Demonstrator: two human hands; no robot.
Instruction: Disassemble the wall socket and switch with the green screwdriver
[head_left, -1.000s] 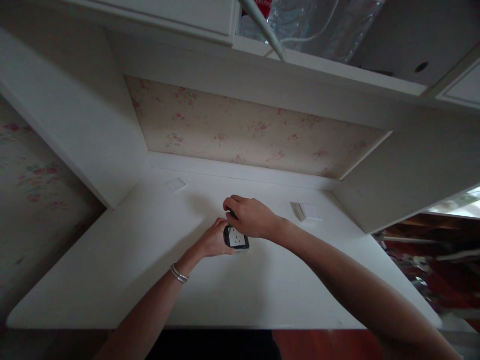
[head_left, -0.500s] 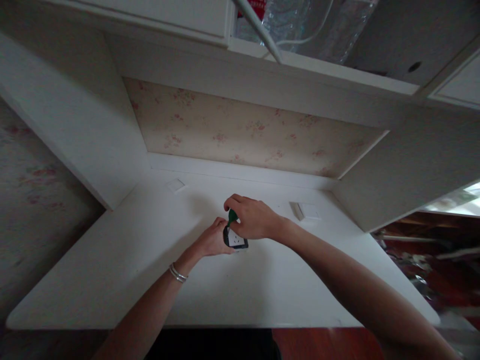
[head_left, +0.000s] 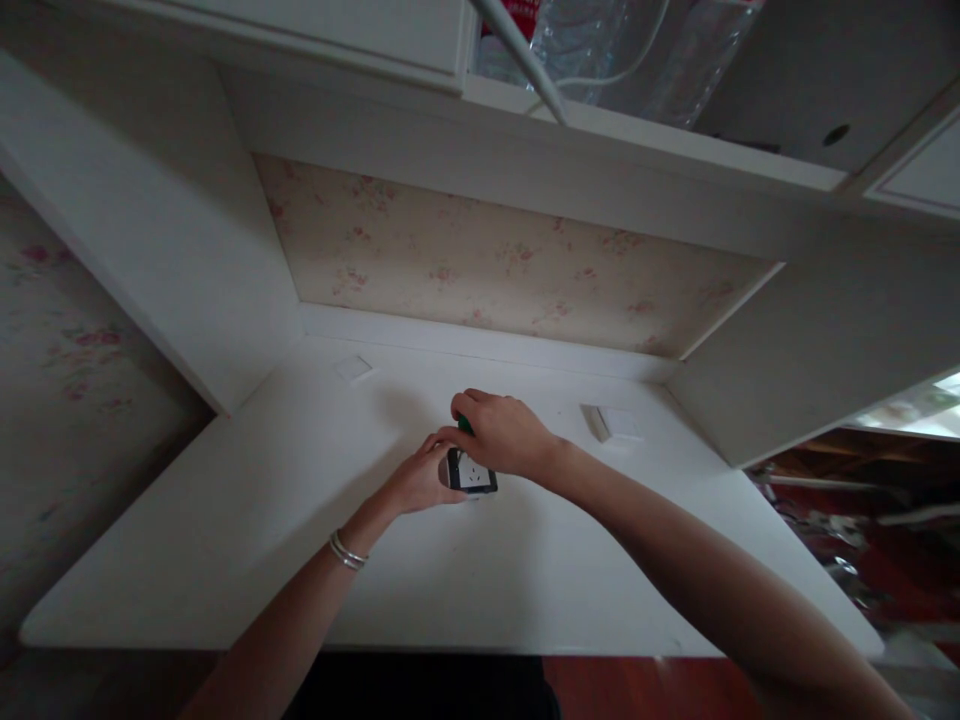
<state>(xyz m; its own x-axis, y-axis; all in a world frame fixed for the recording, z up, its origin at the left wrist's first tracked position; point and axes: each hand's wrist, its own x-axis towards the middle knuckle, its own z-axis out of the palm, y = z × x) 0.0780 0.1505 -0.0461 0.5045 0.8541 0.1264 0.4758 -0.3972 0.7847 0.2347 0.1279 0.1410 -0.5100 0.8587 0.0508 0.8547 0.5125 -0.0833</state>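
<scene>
Near the middle of the white desk, my left hand [head_left: 424, 477] grips the left side of a wall socket [head_left: 474, 475] with a white face and a dark frame. Its slotted holes face up toward me. Above the socket, my right hand [head_left: 504, 430] is wrapped round the green handle of a screwdriver [head_left: 465, 425]. Most of the handle is covered by the fingers, and the tip is hidden. The tool points down at the socket's upper left part. A silver bracelet circles my left wrist.
On the white desk [head_left: 420, 600], a thin white square plate [head_left: 354, 368] lies at the back left and white square boxes or plates [head_left: 615, 424] at the right. Clear plastic bottles [head_left: 581, 45] stand on the shelf above, beside a hanging white tube [head_left: 525, 62].
My right hand has turned round the screwdriver, so less of the green handle shows and its thumb has swung up to the left. My left hand stays on the socket.
</scene>
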